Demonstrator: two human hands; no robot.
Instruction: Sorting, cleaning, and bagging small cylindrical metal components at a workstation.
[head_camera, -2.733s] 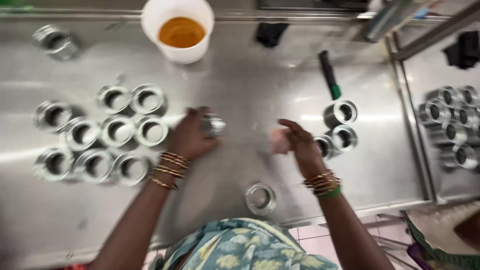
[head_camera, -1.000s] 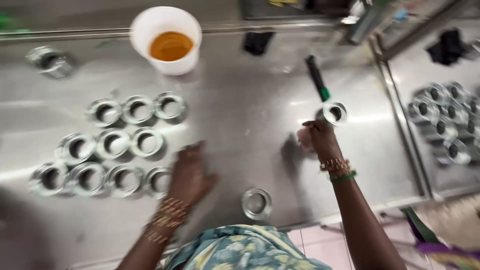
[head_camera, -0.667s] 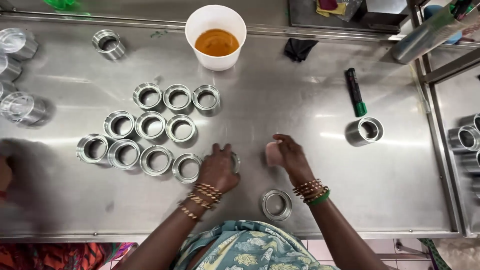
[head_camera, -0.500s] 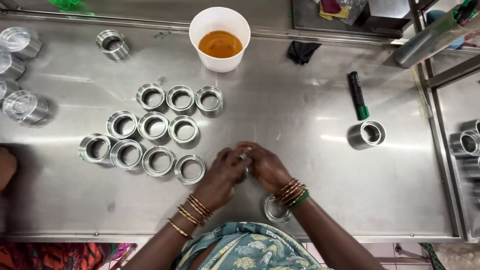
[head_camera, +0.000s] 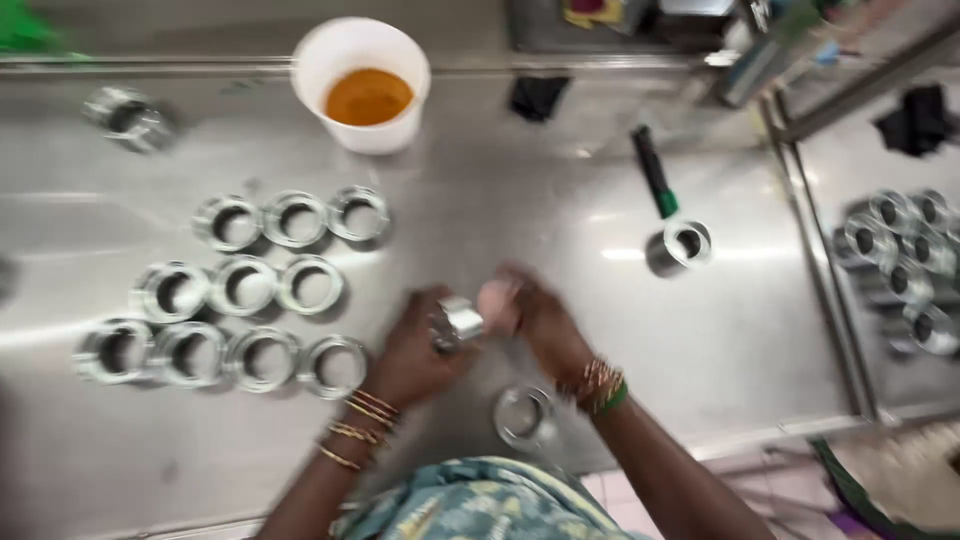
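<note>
Hard to see: the whole view is smeared with motion, so fine edges on both hands and on the metal parts are soft; I cannot make out the fingertips clearly.
Cut off: a batch of metal rings (head_camera: 905, 265) at 3 o'clock, on a neighbouring surface past a rail, runs off the right edge; dark items along the 12 to 1 o'clock edge are too blurred to tell.
Tub: a white tub (head_camera: 362, 83) at 11 o'clock holds an orange-brown paste or liquid, filled only partway up.
Ring rows: open, hollow metal rings (head_camera: 238, 290) stand mouth-up at 9 o'clock in three rows on the steel table (head_camera: 520, 190), close together, some touching; they look empty inside.
Strays: one more ring (head_camera: 130, 115) lies on its own at 10 o'clock, another single ring (head_camera: 688, 243) at 2 o'clock just below a black tool with a green tip (head_camera: 654, 172), and one ring (head_camera: 524, 415) at 6 o'clock near the person's body.
Left hand: the left hand (head_camera: 415, 345) is curled around a shiny metal ring (head_camera: 458, 322), lifted off the table near the centre.
Right hand: the right hand (head_camera: 530, 310) is closed on a small pinkish pad (head_camera: 495, 298), pressed up against that ring.
Hands together: both meet at the centre, right beside each other.
</note>
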